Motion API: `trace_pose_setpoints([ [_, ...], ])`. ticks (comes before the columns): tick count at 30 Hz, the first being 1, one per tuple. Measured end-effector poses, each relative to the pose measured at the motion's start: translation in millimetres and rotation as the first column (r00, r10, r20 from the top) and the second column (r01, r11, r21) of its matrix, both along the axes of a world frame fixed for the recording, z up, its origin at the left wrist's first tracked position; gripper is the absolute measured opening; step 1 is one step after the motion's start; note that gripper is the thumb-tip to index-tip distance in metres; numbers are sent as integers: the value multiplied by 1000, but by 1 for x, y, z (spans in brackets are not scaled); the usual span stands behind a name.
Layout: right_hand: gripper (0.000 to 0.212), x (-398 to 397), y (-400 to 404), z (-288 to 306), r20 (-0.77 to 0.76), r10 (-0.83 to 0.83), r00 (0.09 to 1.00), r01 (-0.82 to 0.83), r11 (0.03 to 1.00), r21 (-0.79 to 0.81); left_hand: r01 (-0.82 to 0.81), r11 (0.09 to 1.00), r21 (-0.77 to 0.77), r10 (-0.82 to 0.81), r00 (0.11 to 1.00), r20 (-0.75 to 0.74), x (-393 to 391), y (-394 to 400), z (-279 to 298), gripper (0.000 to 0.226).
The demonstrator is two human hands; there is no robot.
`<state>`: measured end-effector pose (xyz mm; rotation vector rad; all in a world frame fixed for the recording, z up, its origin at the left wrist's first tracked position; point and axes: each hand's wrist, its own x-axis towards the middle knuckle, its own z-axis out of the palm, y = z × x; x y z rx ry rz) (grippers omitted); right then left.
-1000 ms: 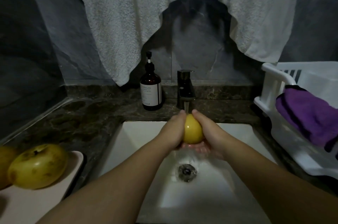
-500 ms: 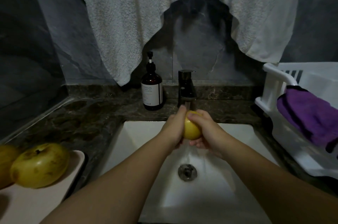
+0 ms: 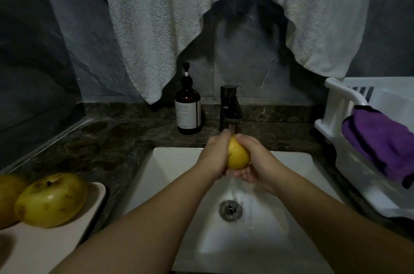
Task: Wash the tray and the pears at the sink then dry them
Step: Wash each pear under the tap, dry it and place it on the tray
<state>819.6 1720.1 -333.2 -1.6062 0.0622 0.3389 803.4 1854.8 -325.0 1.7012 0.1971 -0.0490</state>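
Compared with half a second back, the pear (image 3: 238,157) has rolled lower between both hands, more of it showing. Left hand (image 3: 214,157) and right hand (image 3: 255,161) clasp it under the tap (image 3: 230,108), above the sink (image 3: 179,161), equally near, stem end toward the tap I think.

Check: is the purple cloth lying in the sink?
No, the purple cloth hangs over the white rack beside the sink.
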Motion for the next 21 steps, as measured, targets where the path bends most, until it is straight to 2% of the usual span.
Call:
trace_pose_setpoints([
  [1, 52, 0, 0, 0, 42, 0, 999, 1, 1000, -27, 17, 999, -45, -19, 999, -34, -1, 1, 2, 54],
  [2, 54, 0, 0, 0, 20, 19, 1000, -18, 999, -36, 30, 999, -33, -31, 999, -24, -2, 2, 1, 53],
  [4, 68, -4, 0, 0, -104, 32, 994, -32, 999, -1, 9, 994, 107, -17, 997, 73, 1, 1, -5, 44],
  [5, 70, -3, 1, -1, -121, 22, 992, -20, 1000, 16, -4, 992, 124, -7, 996, 87, 0, 1, -5, 40],
  [6, 65, -2, 2, -2, -68, 18, 998, -19, 1000, -8, 5, 997, 81, -10, 998, 57, -2, 0, -5, 40],
  [8, 47, -2, 3, 2, 114, 11, 993, 1, 994, -105, 34, 979, -203, -56, 993, -104, -6, -1, 2, 48],
  [9, 43, -3, 4, 4, 165, 1, 986, 21, 992, -126, 27, 955, -296, -75, 986, -151, -7, -1, 3, 51],
  [10, 41, -4, 5, 5, 164, 3, 986, 21, 990, -141, 19, 947, -320, -71, 986, -152, -7, -1, 2, 50],
  [13, 46, -5, 11, 7, 12, -17, 1000, 18, 996, -84, -32, 995, -93, 30, 999, -25, -4, 1, -5, 40],
  [14, 47, -5, 13, 8, 21, -23, 1000, 25, 995, -98, -36, 995, -98, 33, 999, -22, -5, 2, -6, 39],
  [17, 37, -2, 14, 5, 229, 7, 974, 43, 975, -216, 32, 937, -348, -102, 978, -182, -10, 4, 0, 51],
  [18, 34, -2, 14, 6, 250, 11, 968, 45, 974, -220, 31, 921, -387, -116, 974, -197, -11, 5, 1, 52],
  [19, 33, -3, 14, 6, 239, 16, 971, 38, 975, -219, 15, 931, -364, -85, 981, -176, -10, 4, 0, 50],
  [21, 40, -4, 18, 8, 113, -11, 994, 26, 991, -132, -33, 980, -196, 26, 999, -36, -5, 3, -6, 37],
])
